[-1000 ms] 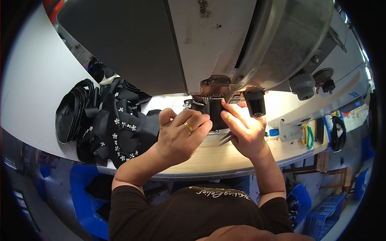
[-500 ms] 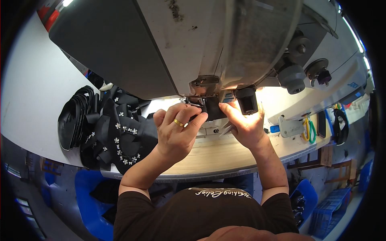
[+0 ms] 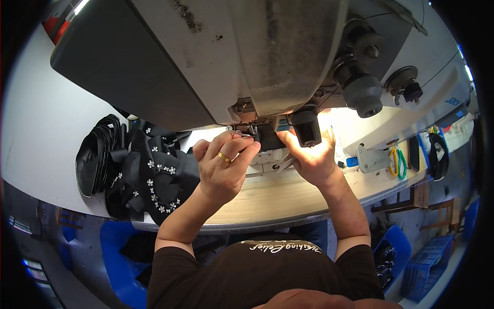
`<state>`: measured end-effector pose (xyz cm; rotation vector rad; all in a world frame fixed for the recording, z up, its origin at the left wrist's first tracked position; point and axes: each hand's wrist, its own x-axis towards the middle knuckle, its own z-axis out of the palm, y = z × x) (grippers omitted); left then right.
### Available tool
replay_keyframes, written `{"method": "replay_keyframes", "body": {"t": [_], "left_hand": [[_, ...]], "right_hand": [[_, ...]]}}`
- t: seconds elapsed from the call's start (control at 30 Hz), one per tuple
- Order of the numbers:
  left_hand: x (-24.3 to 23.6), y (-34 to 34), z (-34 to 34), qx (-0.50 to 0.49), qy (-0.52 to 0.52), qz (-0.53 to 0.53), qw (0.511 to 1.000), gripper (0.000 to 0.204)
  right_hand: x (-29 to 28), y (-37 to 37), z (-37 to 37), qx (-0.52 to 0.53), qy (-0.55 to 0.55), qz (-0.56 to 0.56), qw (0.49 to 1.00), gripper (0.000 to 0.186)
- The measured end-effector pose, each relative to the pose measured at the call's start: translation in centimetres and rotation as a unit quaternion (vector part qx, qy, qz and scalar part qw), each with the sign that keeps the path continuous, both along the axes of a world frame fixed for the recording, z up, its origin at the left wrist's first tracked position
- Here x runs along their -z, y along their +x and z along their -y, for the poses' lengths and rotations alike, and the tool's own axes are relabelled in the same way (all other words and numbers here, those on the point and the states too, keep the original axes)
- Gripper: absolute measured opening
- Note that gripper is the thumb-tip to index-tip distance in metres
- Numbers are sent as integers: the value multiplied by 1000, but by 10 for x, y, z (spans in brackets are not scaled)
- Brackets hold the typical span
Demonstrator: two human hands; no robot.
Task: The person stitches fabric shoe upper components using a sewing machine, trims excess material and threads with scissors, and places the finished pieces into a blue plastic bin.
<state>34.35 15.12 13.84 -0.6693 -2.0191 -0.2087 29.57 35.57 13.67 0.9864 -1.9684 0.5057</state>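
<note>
Two-handed work at a sewing machine (image 3: 206,62), which overhangs the far side of the desk (image 3: 278,202). The black piece (image 3: 268,138) lies beneath the machine, in the middle of the scene, just right of a small metal presser foot (image 3: 253,130). Left hand (image 3: 221,167): grip closed, thumb and index finger pinched at the left edge of the piece; a gold-coloured ring (image 3: 224,157) encircles one finger. Right hand (image 3: 312,160): fingertips touch the right end of the piece, while the grip is curled about snips (image 3: 284,164) whose pale, blurred blades project to the left. A dark cylindrical fitting (image 3: 306,127) hangs just beyond this hand. Left of the hands, a heap of black pieces with silvery flower ornaments (image 3: 159,177) is spread on the desk; at its left side stands a stack of curved black pieces (image 3: 96,157). Right of the hands lie a pale plate (image 3: 373,159), a small blue object (image 3: 352,162), and yellow and green loop handles (image 3: 399,166).
</note>
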Motion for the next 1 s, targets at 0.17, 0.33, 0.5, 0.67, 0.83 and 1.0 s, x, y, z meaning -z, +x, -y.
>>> {"method": "replay_keyframes", "body": {"t": [0.17, 0.33, 0.5, 0.67, 0.83, 1.0], "left_hand": [[0, 2, -2, 1, 11, 13, 1000, 28], [0, 3, -3, 5, 23, 18, 1000, 30], [-1, 2, -3, -3, 8, 17, 1000, 29], [3, -1, -2, 5, 19, 10, 1000, 26], [2, -1, -3, -2, 24, 0, 1000, 25], [2, -1, -4, 0, 29, -1, 1000, 24]], "right_hand": [[0, 1, -1, 7, 13, -1, 1000, 29], [0, -2, -1, 4, 14, -13, 1000, 28], [-1, -4, 0, 1, 4, -17, 1000, 24], [0, -7, 1, -15, -10, -18, 1000, 38], [2, -10, 1, -5, 2, -46, 999, 39], [2, -9, 0, -13, -1, -31, 999, 43]]}}
